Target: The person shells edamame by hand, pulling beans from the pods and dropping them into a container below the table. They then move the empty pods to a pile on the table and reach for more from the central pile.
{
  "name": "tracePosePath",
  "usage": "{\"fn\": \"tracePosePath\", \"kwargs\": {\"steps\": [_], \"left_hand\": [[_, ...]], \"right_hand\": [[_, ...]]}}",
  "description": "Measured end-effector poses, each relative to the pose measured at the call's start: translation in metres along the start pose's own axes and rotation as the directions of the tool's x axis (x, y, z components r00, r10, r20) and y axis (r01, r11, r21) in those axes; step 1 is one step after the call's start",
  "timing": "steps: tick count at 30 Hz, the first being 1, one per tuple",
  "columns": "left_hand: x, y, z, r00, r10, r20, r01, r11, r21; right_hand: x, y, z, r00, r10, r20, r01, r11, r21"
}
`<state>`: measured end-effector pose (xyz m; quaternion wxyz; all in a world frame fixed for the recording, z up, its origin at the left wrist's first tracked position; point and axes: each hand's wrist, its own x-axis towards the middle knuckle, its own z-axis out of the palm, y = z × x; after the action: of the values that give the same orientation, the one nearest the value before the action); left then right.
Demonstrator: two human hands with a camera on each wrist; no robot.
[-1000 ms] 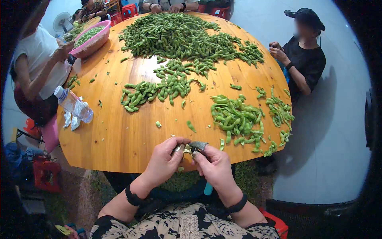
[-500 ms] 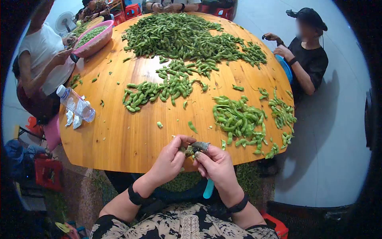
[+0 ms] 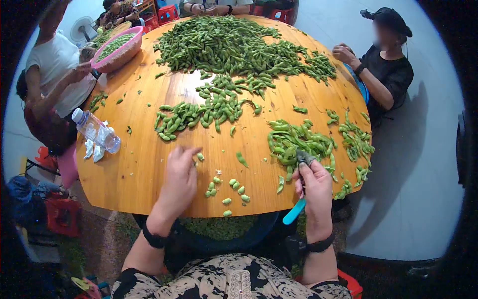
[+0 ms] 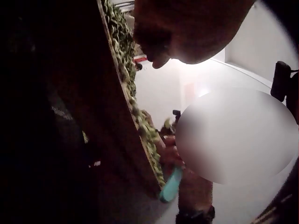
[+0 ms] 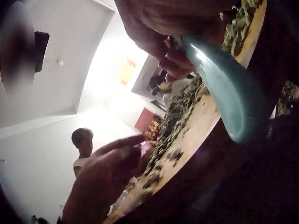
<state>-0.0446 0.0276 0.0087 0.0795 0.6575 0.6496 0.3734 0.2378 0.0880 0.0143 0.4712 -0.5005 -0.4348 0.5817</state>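
In the head view my right hand [image 3: 314, 184] grips a tool by its turquoise handle [image 3: 294, 212]; its working end is hidden. Dark grey covering [image 3: 304, 157] wraps a fingertip of that hand, which overlaps the near edge of a heap of light green pods [image 3: 294, 139]. My left hand [image 3: 179, 177] hovers over the table to the left, index finger stretched out near a pale bean [image 3: 200, 156], with nothing visible in it. Several shelled beans [image 3: 234, 184] lie between the hands. The right wrist view shows the turquoise handle [image 5: 229, 88] large, below the curled fingers.
A big mound of edamame pods [image 3: 219, 42] covers the far side of the wooden table [image 3: 134, 164], with a smaller cluster [image 3: 186, 117] nearer. A plastic bottle [image 3: 94, 129] lies at left by a pink basin [image 3: 119, 52]. A dark tub [image 3: 219, 229] sits below the near edge. People sit around.
My hands, earlier together over a pod at the near edge, have parted. The left went left and forward, the right moved right to the light pods with the tool. Shelled beans are now visible between them.
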Motion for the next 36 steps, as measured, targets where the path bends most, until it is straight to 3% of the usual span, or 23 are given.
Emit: {"fn": "tracePosePath", "kwargs": {"steps": [2,4,6,8,12,13,16,23,26,27,31,32,33,36], "left_hand": [[0.004,-0.012,0.005,0.997,-0.064,0.03,0.065,0.998,-0.016],[0.005,-0.017,0.012,0.997,0.053,0.052,-0.054,0.999,0.008],[0.0,-0.009,0.017,0.991,0.066,0.115,-0.063,0.998,-0.032],[-0.008,0.005,0.023,0.956,0.143,0.257,-0.081,0.968,-0.236],[-0.023,0.032,0.03,0.903,0.238,0.358,-0.136,0.948,-0.287],[-0.028,0.037,0.032,0.902,0.287,0.322,-0.199,0.939,-0.281],[-0.047,0.043,0.031,0.868,0.313,0.385,-0.202,0.932,-0.303],[-0.084,0.042,0.022,0.845,0.407,0.346,-0.278,0.888,-0.366],[-0.099,0.034,0.024,0.806,0.402,0.434,-0.243,0.894,-0.378],[-0.11,0.023,0.029,0.759,0.347,0.551,-0.153,0.918,-0.366],[-0.16,-0.024,0.065,0.708,0.316,0.631,-0.216,0.948,-0.233],[-0.168,-0.028,0.067,0.537,0.131,0.834,-0.072,0.991,-0.11],[-0.172,-0.032,0.068,0.305,-0.06,0.95,0.036,0.998,0.051],[-0.184,-0.043,0.068,0.29,-0.017,0.957,0.076,0.997,-0.005]], "right_hand": [[0.004,0.007,-0.007,1.0,0.02,0.009,-0.02,1.0,-0.006],[0.005,0.012,-0.01,1.0,0.017,0.009,-0.018,0.999,0.041],[0.006,0.013,-0.011,1.0,0.015,0.017,-0.016,0.999,0.028],[0.005,0.013,-0.011,1.0,0.018,0.02,-0.018,1.0,0.014],[0.005,0.014,-0.01,1.0,-0.008,0.02,0.008,1.0,-0.014],[0.004,0.015,-0.01,1.0,-0.014,0.018,0.015,1.0,-0.011],[0.004,0.016,-0.011,0.999,-0.04,0.019,0.041,0.999,-0.015],[0.005,0.02,-0.014,0.998,-0.044,0.04,0.045,0.999,-0.021],[0.004,0.018,-0.011,0.999,-0.05,0.02,0.05,0.999,0.004],[0.005,0.02,-0.014,0.998,-0.054,0.04,0.055,0.998,-0.033],[0.004,0.02,-0.014,0.996,-0.074,0.043,0.074,0.997,-0.016],[0.004,0.022,-0.015,0.996,-0.079,0.052,0.08,0.997,-0.017],[0.005,0.023,-0.015,0.994,-0.085,0.062,0.087,0.996,-0.018],[0.004,0.022,-0.016,0.993,-0.087,0.079,0.091,0.995,-0.05]]}}
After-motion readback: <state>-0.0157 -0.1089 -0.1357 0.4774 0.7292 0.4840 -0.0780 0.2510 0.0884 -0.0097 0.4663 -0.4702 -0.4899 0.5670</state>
